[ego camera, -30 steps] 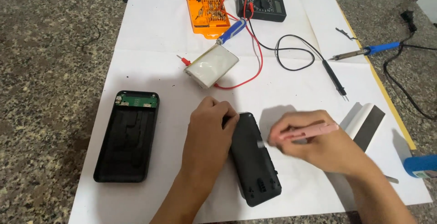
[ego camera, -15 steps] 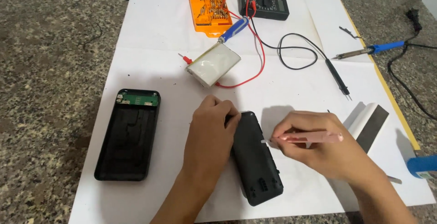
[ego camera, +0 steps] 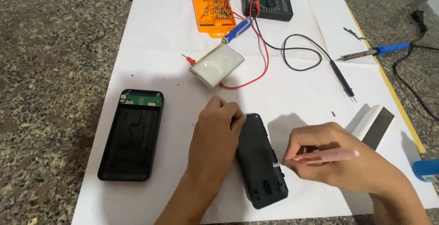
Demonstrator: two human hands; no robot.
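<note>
Head camera looked down on a speckled stone bench covered by a large white paper sheet. The left hand lay palm down, its grip pressed flat against the upper left edge of a black rectangular case cover and steadying it rather than wrapping around it. The right hand had its grip closed around a slim pink tool, whose pale tip touched the cover's right edge. The cover lay near the lower middle of the paper, tilted slightly.

Well to the left lay the other black case half, open side up, with a small green circuit board at its top end. Above the hands sat a flat silvery battery pouch, with a red wire looping around it. Just beyond it lay a blue-handled screwdriver. At the top stood an orange box of screwdriver bits with a clear lid, and beside it a black multimeter. A black probe lead curled toward the right. A blue-handled soldering iron rested at the paper's right edge. Near the right hand leaned a white and black folded card, and a blue object was cut off at the frame edge
</note>
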